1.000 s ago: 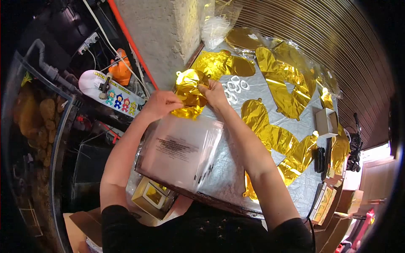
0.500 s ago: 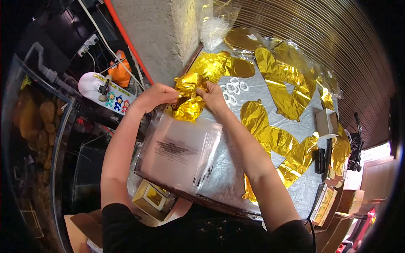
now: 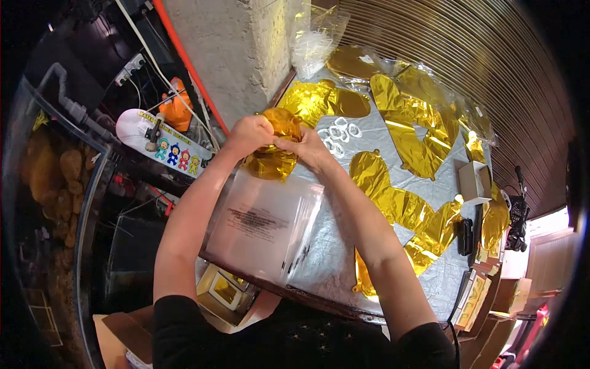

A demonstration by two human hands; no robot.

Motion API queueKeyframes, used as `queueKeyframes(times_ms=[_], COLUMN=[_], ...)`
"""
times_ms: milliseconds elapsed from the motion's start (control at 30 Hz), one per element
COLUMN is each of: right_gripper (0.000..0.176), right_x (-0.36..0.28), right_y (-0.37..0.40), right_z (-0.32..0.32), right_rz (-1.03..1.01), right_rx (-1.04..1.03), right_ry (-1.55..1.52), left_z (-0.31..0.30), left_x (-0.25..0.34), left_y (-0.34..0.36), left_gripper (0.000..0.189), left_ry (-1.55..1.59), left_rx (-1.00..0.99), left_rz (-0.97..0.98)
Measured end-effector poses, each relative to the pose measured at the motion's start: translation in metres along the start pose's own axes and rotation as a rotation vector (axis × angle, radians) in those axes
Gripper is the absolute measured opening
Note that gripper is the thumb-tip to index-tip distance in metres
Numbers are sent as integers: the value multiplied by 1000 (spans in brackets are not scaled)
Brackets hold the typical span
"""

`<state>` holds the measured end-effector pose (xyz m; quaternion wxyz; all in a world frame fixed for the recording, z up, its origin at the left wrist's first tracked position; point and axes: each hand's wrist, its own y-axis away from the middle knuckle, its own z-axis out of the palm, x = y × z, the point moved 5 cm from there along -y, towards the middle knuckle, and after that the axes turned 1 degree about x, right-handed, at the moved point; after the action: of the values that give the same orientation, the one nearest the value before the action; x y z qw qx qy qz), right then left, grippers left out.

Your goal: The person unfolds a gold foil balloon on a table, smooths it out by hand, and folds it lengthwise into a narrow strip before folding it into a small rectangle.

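Note:
My left hand (image 3: 251, 136) grips the left side of a crumpled gold foil piece (image 3: 275, 165). Across from it, my right hand (image 3: 305, 147) pinches the same foil, with the thumb reaching toward the left fingers. The two hands are close together, and the foil shows above and below them. A stack of clear plastic bags (image 3: 258, 224) with printed text lies just below the foil. White rings of ribbon or string (image 3: 337, 132) lie right of my right hand. Another gold foil shape (image 3: 307, 101) rests behind the hands.
Large gold foil shapes (image 3: 424, 132) spread over the grey-covered table (image 3: 326, 246). A small open box (image 3: 475, 182) and a black object (image 3: 466, 237) are at the right. A concrete pillar (image 3: 227, 49) rises behind. A skateboard (image 3: 138, 126) is at the left.
My left hand has moved right and slightly up, closer to my right hand. The foil between them is bunched differently, and my right hand has shifted slightly down.

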<state>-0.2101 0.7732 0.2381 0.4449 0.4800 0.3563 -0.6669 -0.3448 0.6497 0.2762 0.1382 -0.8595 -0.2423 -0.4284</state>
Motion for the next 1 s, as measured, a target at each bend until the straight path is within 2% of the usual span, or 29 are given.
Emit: queueKeyframes(times_ms=[67,100,167,200,233,267,300,333,367,400,433,500,533,567,633,667,733,767,833,867,900,933,1000], right_gripper=[55,55,57,42,42,31,21,11,11,10,9,10,12,13,12,13,23,22,22,22,22,22,22], right_x=[-2,-3,1,13,20,26,31,14,13,14,17,13,6,-4,-34,-66,-80,-101,-127,-136,-148,-150,-157], right_y=[1,1,1,-4,-6,-7,-7,0,-2,-4,-7,-20,-29,-37,-64,-58,-85,-79,-80,-80,-77,-81,-92], right_z=[1,1,-3,-7,-7,-10,-14,-7,-7,-11,-15,-23,-30,-38,-66,-59,-71,-63,-61,-59,-55,-59,-64], right_rz=[21,20,47,27,24,25,25,-10,-14,26,66,23,39,129,16,15,-175,-241,-217,-188,-168,-164,-242], right_rx=[-39,-40,-14,-6,-6,22,51,104,108,156,204,263,298,344,413,390,403,420,391,359,343,343,229], right_ry=[83,84,293,314,315,266,218,197,196,84,-29,-213,-249,-189,239,200,158,158,283,401,463,469,333], left_z=[0,2,0,2,0,-2,-6,-10,-7,-1,1,18,23,23,20,20,16,14,11,17,28,38,57], left_x=[2,3,5,6,16,25,30,60,84,72,67,60,44,44,39,40,42,55,78,73,64,58,54], left_y=[-4,-4,0,1,5,10,20,41,59,59,65,78,73,74,74,74,68,62,37,15,-13,-36,-72], left_gripper=[33,33,34,34,31,28,34,38,44,49,49,40,35,35,35,35,39,39,31,31,27,23,22], left_ry=[115,115,282,281,359,437,151,-235,-625,-647,-649,-861,-893,-893,-942,-942,-947,-944,-945,-939,-722,-499,-461], left_rx=[98,100,172,174,227,278,326,425,515,309,308,198,163,163,101,102,167,169,181,180,124,67,69], left_rz=[-6,-4,38,38,133,229,228,369,504,519,525,693,667,668,487,486,427,432,375,374,494,607,628])
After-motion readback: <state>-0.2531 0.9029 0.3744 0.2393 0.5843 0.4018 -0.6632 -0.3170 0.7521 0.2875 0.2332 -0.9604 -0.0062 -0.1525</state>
